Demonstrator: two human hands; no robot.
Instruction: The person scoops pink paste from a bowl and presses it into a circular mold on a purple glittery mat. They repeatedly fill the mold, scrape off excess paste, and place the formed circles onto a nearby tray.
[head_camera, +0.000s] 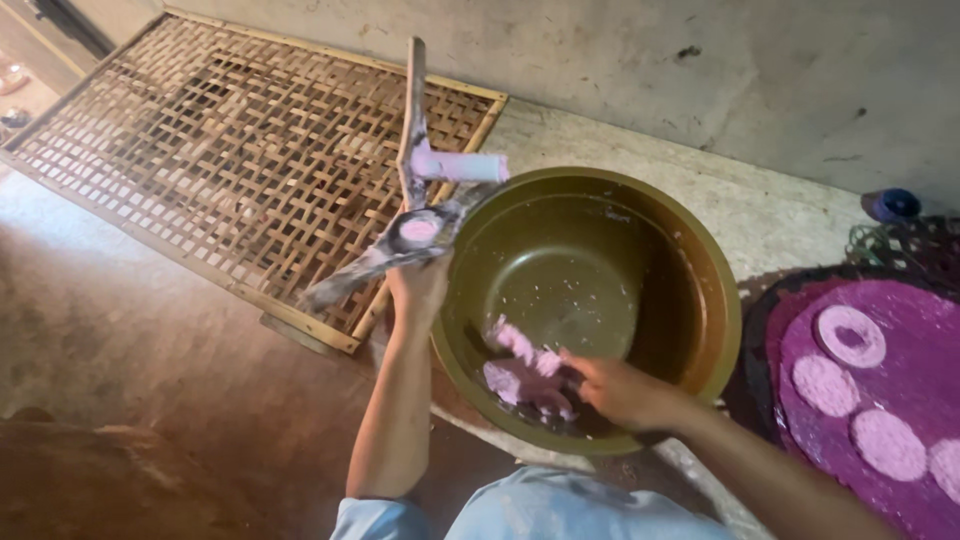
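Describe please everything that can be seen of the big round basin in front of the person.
The basin is large, round and deep, with a dull olive-gold look, perhaps metal. It stands upright on the floor beside a woven bamboo rack. Its inside is wet and speckled with pale bits. Pink dough lies at its near wall, where the right hand reaches in. The left hand holds a wooden tool over its rim.

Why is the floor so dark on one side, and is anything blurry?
Head view: light falls from the upper left on the bamboo mat and wall; the lower-left floor lies in brown shadow. The bowl shows a soft sheen on its inside. The right hand in the pink dough looks slightly smeared. The left hand holds a wooden tool, fairly sharp.
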